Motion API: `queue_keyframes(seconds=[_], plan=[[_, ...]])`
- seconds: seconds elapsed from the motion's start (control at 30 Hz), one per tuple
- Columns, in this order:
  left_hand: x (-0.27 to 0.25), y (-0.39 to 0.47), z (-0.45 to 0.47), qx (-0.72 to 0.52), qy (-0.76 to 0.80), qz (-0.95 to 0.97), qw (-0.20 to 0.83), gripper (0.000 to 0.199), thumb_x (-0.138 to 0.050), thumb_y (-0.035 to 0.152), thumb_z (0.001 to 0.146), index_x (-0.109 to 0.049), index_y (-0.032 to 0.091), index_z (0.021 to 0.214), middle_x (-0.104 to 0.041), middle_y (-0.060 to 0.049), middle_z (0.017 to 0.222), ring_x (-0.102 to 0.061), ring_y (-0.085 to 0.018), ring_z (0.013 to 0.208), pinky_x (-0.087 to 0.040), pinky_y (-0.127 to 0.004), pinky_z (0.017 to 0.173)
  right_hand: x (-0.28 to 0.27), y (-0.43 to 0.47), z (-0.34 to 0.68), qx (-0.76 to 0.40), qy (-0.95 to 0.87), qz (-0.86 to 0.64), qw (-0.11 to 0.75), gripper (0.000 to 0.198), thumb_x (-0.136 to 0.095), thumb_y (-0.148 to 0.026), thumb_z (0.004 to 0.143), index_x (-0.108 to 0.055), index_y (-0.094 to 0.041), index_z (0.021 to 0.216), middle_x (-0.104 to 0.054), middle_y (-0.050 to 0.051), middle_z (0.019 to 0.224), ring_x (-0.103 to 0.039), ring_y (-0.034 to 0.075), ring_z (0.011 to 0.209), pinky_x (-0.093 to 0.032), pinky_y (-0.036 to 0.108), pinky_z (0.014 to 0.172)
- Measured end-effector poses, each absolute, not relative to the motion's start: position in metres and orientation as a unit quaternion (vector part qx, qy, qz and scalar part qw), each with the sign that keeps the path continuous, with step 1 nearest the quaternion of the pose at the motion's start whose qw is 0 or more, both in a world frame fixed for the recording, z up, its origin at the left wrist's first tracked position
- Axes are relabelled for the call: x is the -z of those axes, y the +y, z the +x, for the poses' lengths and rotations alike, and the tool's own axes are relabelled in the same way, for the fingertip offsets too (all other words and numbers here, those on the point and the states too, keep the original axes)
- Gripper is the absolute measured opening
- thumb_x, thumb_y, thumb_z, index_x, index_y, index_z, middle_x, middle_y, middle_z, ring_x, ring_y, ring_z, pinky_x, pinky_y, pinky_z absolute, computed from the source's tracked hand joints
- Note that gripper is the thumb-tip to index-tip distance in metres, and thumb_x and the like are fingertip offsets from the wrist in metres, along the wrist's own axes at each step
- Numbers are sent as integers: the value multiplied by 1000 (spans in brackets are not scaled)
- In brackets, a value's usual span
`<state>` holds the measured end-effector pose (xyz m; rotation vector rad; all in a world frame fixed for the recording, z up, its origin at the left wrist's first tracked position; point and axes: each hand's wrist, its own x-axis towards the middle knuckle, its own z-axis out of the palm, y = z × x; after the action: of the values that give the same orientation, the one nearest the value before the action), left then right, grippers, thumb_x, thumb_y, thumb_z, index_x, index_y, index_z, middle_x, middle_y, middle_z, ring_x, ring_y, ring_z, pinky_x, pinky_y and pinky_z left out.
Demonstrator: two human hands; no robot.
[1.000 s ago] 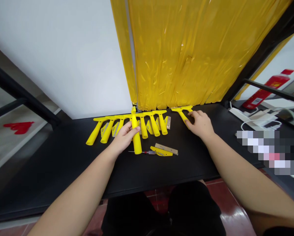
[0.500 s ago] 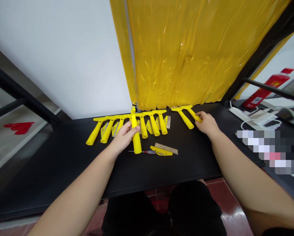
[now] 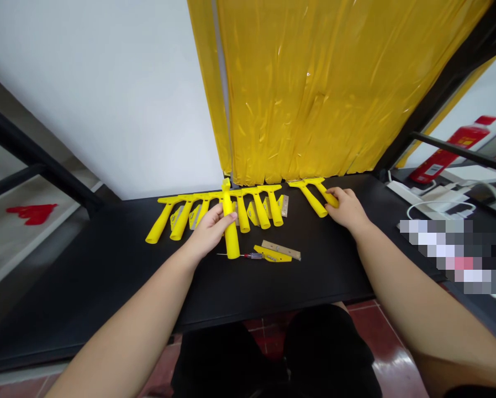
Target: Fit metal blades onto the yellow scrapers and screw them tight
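Note:
My left hand (image 3: pixel 209 229) is closed around a yellow scraper handle (image 3: pixel 232 241), held tilted above the table with its hollow end toward me. At the right, my right hand (image 3: pixel 346 209) pinches the lower end of another yellow scraper handle (image 3: pixel 330 198), which lies on the table beside a similar handle (image 3: pixel 314 200). A row of several yellow handles (image 3: pixel 159 224) lies along the back, with yellow and metal blade pieces among them. Nearer to me are a screwdriver (image 3: pixel 254 256), a yellow plate (image 3: pixel 273 254) and a metal blade strip (image 3: pixel 281 250).
The black tabletop (image 3: pixel 331 265) meets a white panel (image 3: pixel 148 99) and a yellow plastic curtain (image 3: pixel 306 99) at the back. Black frame bars stand at both sides. On the right are a red bottle (image 3: pixel 450 149) and a white power strip (image 3: pixel 422 202) with cables.
My right hand has shifted very slightly left along the handle it grips. My left hand keeps its hold, almost still.

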<state>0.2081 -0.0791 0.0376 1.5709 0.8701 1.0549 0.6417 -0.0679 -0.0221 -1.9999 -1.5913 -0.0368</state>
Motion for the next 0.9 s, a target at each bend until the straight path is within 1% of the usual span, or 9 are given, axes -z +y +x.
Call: queue_keyframes(seconds=[0.1,0.17,0.23,0.33,0.4,0.6,0.7,0.8,0.9], plan=[[-37,-79,208,-438,359,647,511,29,-76,46,91,-64,19,95,-58,2,76,-54,-12,66,-44,-23,59,19,-68,639,37,-637,-703,314,38,-66,-33,87,-73,-28,123,-66,12,127,-66,36,121,-54,53,106],[-36,-79,208,-438,357,646,513,30,-76,46,92,-64,19,95,-57,2,76,-54,-12,66,-44,-23,59,16,-68,635,48,-665,-673,321,34,-64,-38,90,-75,-27,120,-70,11,128,-66,37,123,-52,55,108],[-35,-78,208,-437,357,647,513,29,-75,46,92,-65,19,95,-58,2,77,-55,-12,67,-45,-23,60,13,-68,632,48,-687,-656,310,34,-63,-44,93,-76,-27,119,-74,10,127,-66,37,123,-51,56,110],[-35,-77,207,-437,358,647,512,28,-75,45,93,-65,19,96,-61,1,80,-56,-12,69,-46,-23,62,11,-67,629,32,-713,-645,274,37,-58,-49,97,-76,-28,122,-77,8,127,-67,34,125,-50,53,111],[-35,-78,206,-438,360,647,510,28,-75,45,93,-66,19,96,-62,0,81,-57,-13,70,-47,-23,63,10,-66,628,27,-722,-642,256,39,-56,-50,99,-75,-28,125,-77,8,129,-67,33,127,-50,52,112],[-36,-79,208,-438,355,647,513,28,-76,45,91,-67,19,96,-65,-1,81,-61,-15,72,-51,-25,65,11,-68,626,17,-745,-623,237,44,-55,-51,101,-74,-28,134,-75,8,136,-65,34,133,-49,54,116],[-37,-79,209,-439,355,646,514,28,-77,45,91,-67,19,96,-64,-1,80,-62,-15,74,-52,-26,67,10,-70,623,11,-742,-631,224,47,-54,-52,102,-75,-28,136,-76,10,135,-63,35,137,-50,55,115],[-37,-79,209,-438,357,647,511,28,-77,44,91,-67,18,96,-63,0,79,-63,-16,74,-52,-26,67,8,-72,620,14,-740,-636,218,48,-54,-52,102,-75,-27,136,-75,11,136,-65,35,135,-51,54,114],[-37,-79,209,-438,356,649,510,29,-77,45,90,-67,18,96,-63,0,79,-62,-15,73,-52,-25,66,6,-73,618,18,-741,-635,218,47,-55,-53,102,-76,-28,135,-76,9,136,-67,34,131,-52,53,112]])
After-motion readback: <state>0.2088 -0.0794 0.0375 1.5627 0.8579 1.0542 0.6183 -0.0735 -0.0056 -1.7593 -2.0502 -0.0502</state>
